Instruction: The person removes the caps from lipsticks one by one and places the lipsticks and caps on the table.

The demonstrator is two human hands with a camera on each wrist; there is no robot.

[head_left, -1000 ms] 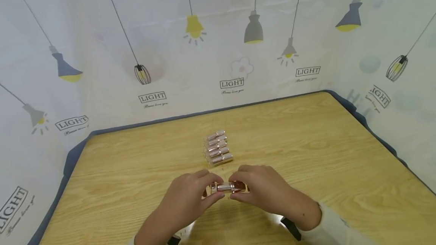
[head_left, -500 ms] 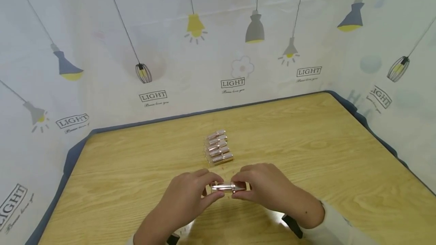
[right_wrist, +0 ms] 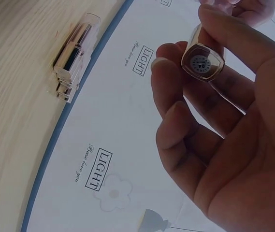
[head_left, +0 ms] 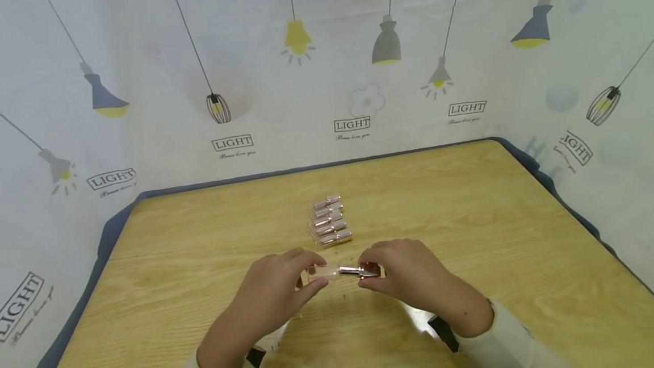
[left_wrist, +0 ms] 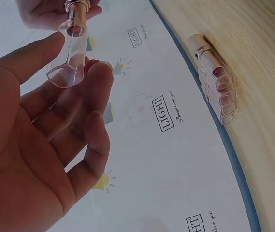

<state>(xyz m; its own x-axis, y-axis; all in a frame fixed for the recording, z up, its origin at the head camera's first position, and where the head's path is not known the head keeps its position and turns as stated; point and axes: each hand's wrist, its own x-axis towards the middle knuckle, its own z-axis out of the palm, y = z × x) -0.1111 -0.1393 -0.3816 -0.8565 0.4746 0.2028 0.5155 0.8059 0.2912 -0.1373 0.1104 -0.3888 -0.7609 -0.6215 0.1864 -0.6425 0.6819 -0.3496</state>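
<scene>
My left hand (head_left: 278,283) pinches a clear lipstick cap (head_left: 323,272) between thumb and fingers. My right hand (head_left: 403,268) grips the rose-gold base of a lipstick (head_left: 351,270), its tube pointing left at the cap's mouth. In the left wrist view, the reddish tip of the lipstick tube (left_wrist: 76,19) sits right at the cap's far opening, in line with it. A round white label (right_wrist: 200,64) shows on the lipstick's base in the right wrist view. Both hands are over the near part of the wooden table (head_left: 204,237).
Several capped lipsticks (head_left: 331,221) lie side by side in a slanting row just beyond my hands. A dark blue edge (head_left: 245,177) runs along the table's back, before a white curtain (head_left: 286,95) printed with lamps.
My right hand has drawn the lipstick rightward out of the clear cap, which stays in my left hand. Both hands have risen slightly. The row of lipsticks lies as before.
</scene>
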